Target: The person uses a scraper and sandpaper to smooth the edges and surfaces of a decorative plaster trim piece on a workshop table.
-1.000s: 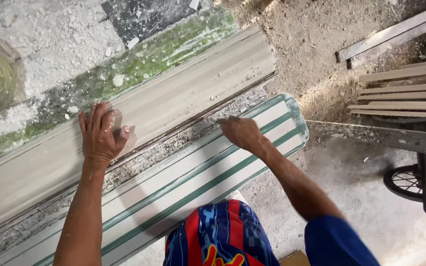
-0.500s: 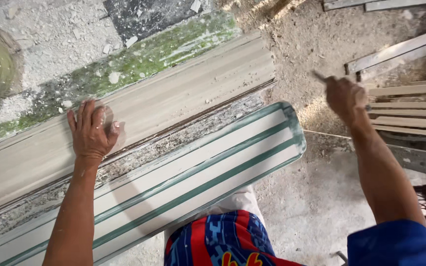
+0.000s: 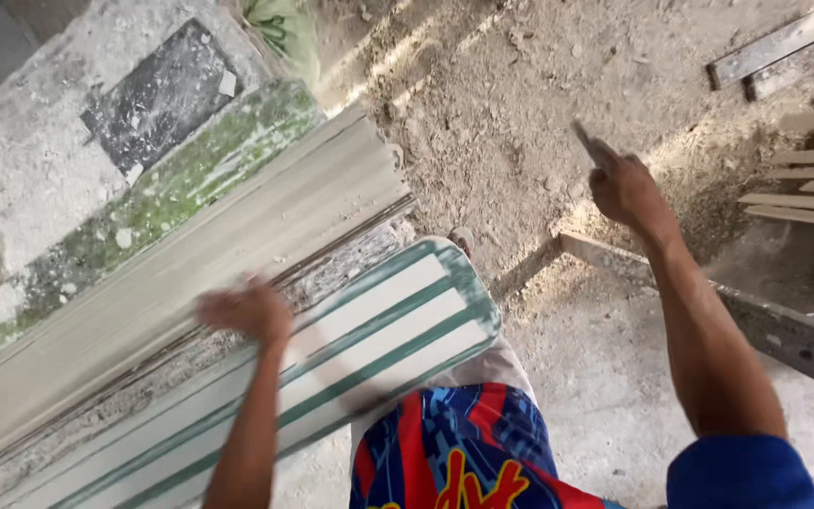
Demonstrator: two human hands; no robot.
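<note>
The left hand, blurred, has slid along the pale moulded plank, fingers curled, grip unclear. Beside it lies the green-striped board. The right hand has swung out, pinching a thin blade-like tool, so filling seems paused.

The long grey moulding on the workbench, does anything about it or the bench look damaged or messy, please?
The long grey moulding looks intact. The bench top is crusted with white residue and a flaking green strip. Sawdust covers the dirt floor.

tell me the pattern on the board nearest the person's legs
White with green stripes along the board, shown in the head view.
</note>
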